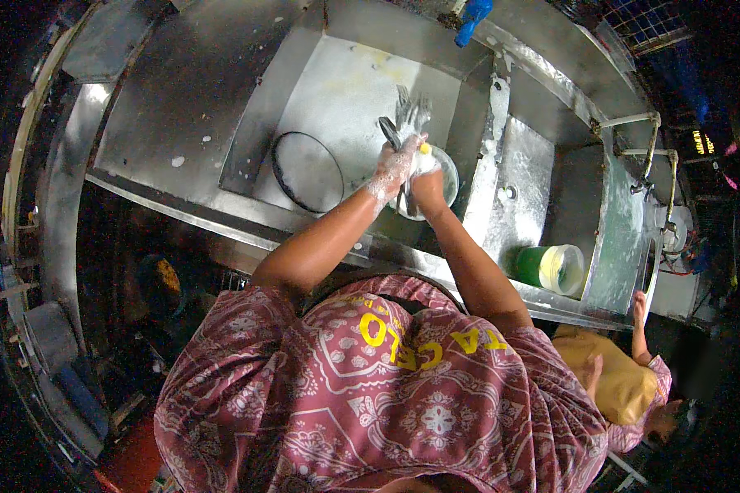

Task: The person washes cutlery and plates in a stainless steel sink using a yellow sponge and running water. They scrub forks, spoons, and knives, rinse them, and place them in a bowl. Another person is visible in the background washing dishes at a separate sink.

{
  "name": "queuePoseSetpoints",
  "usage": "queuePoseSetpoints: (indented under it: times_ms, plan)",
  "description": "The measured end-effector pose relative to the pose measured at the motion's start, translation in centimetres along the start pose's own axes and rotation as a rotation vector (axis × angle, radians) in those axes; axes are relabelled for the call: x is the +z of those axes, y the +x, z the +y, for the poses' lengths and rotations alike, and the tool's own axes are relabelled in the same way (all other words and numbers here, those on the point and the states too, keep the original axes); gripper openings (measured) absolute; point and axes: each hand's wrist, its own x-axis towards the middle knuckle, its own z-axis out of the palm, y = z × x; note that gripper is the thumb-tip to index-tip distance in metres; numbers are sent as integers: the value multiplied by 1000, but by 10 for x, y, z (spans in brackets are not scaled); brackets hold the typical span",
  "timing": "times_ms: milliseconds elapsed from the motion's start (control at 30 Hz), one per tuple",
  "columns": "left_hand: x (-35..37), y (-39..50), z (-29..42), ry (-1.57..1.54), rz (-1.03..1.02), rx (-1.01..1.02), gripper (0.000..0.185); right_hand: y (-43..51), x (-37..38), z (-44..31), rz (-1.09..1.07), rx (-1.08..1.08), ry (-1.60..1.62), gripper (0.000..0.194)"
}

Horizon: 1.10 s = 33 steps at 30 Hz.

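My left hand [396,165], coated in suds, grips a bunch of metal cutlery [414,110]. Fork tines and a darker handle fan out beyond its fingers. Against that bunch, my right hand [427,183] holds a foamy sponge [425,149] with a yellow part showing; foam hides most of it. Cutlery ends stick out below, between the two wrists. Beneath my hands is a round, pale bowl [451,179], partly covered by them. Foamy, whitish water [345,92] fills the steel sink basin around them. A thin dark circular rim [275,161] shows at the basin's near left.
Right of a soapy divider [488,148] lies a second steel basin [521,166] with a drain. A green tub [552,268] lies tilted at its near end. Taps [644,185] reach over from the right. Another person [623,376] stands at lower right. A steel drainboard [179,117] extends left.
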Motion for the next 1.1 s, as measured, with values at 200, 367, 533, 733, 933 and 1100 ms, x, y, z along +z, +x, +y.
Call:
queuePoseSetpoints:
  times_ms: [200, 367, 533, 733, 933, 1100]
  plan:
    - [-11, -9, 20, -24, 122, -70, 18, -15, -27, 23, -353, -63, -649, 33]
    - [4, -15, 37, 326, 38, -88, 20, -9, 1, 150, -796, -83, -844, 41]
    - [-35, -16, 26, 338, 78, -159, 25, -2, -7, 11, -520, 494, 1235, 37]
    - [-2, -15, -5, 1146, 254, -68, 33, 46, 29, 67, 323, 26, 49, 26]
    - [-30, -5, 27, 577, 92, -152, 20, 96, -16, -26, 458, -166, -245, 35]
    - [15, -36, 53, 477, -22, -55, 14, 133, -60, 47, 471, 4, 396, 38]
